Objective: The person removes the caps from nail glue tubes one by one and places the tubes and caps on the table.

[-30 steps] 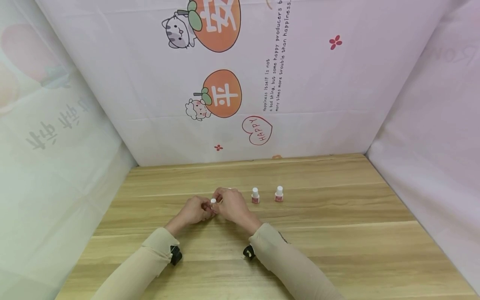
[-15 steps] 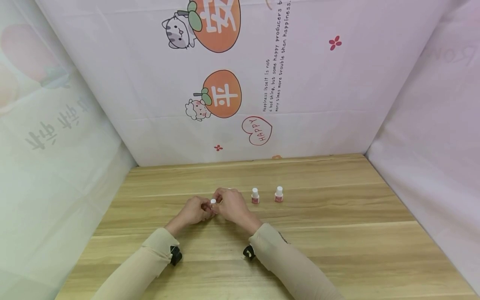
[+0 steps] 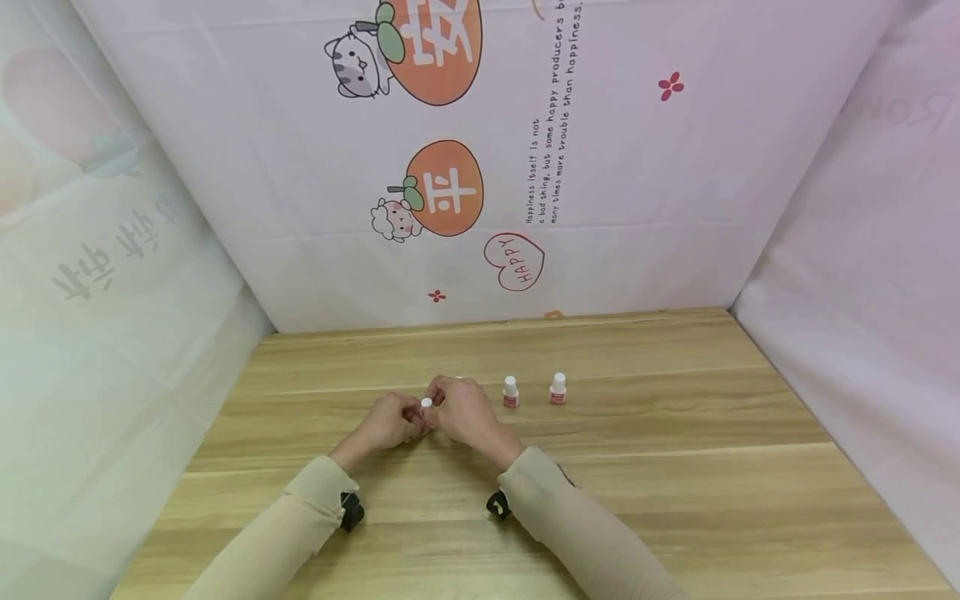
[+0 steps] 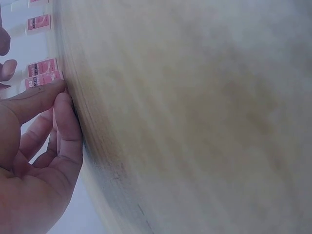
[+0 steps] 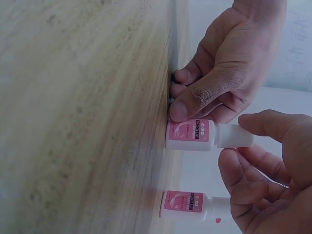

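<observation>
Pink-labelled white plastic bottle [image 5: 190, 136] stands upright at nine o'clock from the right hand [image 3: 464, 410], whose fingertips pinch its cap [image 5: 234, 136], while the left hand [image 3: 392, 419] curls against its base, hold unclear.

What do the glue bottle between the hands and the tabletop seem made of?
Glue bottle: probably plastic with a low sheen; its white body looks smooth and moulded. Tabletop: wood or wood-look laminate, satin-looking; grain streaks show, but could be printed.
</observation>
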`<state>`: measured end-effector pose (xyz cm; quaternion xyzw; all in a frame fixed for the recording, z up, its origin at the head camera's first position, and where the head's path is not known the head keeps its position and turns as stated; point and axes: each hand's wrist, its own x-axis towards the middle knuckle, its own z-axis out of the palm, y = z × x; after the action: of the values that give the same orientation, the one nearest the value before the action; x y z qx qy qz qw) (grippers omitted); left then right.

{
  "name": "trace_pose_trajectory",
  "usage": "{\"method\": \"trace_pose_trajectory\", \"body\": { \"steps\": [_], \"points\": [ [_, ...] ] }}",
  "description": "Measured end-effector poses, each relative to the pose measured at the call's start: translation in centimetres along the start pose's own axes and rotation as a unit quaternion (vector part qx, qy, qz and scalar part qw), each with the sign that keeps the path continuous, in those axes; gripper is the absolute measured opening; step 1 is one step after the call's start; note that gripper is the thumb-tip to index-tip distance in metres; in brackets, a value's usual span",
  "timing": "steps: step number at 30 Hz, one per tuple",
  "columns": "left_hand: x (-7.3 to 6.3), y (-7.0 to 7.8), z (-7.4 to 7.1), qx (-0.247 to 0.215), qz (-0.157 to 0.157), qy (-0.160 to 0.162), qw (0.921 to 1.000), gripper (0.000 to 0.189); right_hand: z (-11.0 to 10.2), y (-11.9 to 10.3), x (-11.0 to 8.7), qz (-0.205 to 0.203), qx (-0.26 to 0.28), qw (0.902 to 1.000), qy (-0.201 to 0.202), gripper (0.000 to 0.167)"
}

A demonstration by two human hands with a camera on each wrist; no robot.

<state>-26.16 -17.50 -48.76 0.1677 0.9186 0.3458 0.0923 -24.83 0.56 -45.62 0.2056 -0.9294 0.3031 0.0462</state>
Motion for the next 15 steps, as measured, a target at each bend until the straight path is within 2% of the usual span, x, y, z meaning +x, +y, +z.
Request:
{"method": "trace_pose_trajectory", "body": {
  "steps": [7, 15],
  "points": [
    [-0.10, 0.04, 0.01, 0.014, 0.011, 0.001, 0.9998, 0.015, 0.03, -0.03, -0.01, -0.008, 0.000, 1.0000, -0.001, 0.010],
    [-0.24, 0.12, -0.09, -0.006, -0.005, -0.005, 1.0000, 0.017, -0.04, -0.02, 0.06, -0.001, -0.004, 1.0000, -0.002, 0.014]
  ]
}}
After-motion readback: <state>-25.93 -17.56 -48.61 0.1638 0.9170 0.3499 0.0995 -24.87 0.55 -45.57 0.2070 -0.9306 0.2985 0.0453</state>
